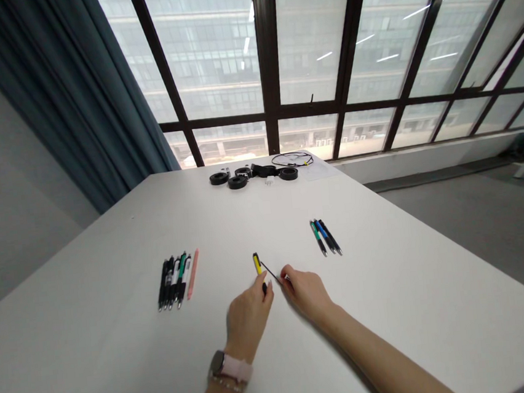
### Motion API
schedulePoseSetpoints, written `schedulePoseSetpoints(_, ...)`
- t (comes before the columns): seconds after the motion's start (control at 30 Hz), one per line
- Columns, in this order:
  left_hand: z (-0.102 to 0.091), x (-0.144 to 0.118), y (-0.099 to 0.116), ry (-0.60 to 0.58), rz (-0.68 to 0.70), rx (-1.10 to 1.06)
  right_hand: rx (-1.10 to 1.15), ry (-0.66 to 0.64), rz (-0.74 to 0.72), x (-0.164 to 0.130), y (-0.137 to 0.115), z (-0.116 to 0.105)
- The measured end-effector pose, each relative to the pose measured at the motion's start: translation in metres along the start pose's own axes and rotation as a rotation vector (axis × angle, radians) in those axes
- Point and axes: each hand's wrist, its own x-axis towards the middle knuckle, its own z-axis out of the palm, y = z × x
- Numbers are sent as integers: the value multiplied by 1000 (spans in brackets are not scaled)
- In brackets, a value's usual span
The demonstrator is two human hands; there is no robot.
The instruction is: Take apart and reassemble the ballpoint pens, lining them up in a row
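Between the fingers of my left hand (249,312) is a yellow and black pen (257,263), its far end pointing away from me. My right hand (307,290) pinches a thin dark rod that looks like a pen refill (270,271). The rod's free tip slants toward the pen's upper part; whether the two touch I cannot tell. Both hands are low over the table's middle, close together. To the left lies a row of several black, white and green pens (172,282), with a pink pen (193,274) at its right end. Three pens (326,238), green, blue and black, lie to the right.
The white table (120,358) stretches toward a large window (307,44). At its far end are several black rolled straps (237,181), a coiled black cable (293,158) and a small white item (269,181). A blue curtain (75,85) hangs at the left.
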Motion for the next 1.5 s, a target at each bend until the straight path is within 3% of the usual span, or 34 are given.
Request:
schedulePoseSetpoints(0.17,-1,0,-3,0,10,-74,32,11,-31,-1,2,0)
schedulePoseSetpoints(0.27,-2,1,-10,58,49,-121,75,-5,-56,-2,2,-3)
schedulePoseSetpoints(0.4,0,6,-29,260,264,-153,107,-32,-93,-4,0,-8)
schedulePoseSetpoints(0.47,3,8,-37,292,360,-139,114,-40,-117,-4,0,-8)
schedulePoseSetpoints(0.63,11,10,-46,242,460,-80,128,-55,-197,-5,1,-9)
schedulePoseSetpoints(0.97,20,11,-48,165,478,-64,-94,-86,-310,3,-2,-11)
schedulePoseSetpoints(1.5,16,14,-46,100,433,-166,-64,-81,-277,0,-3,-8)
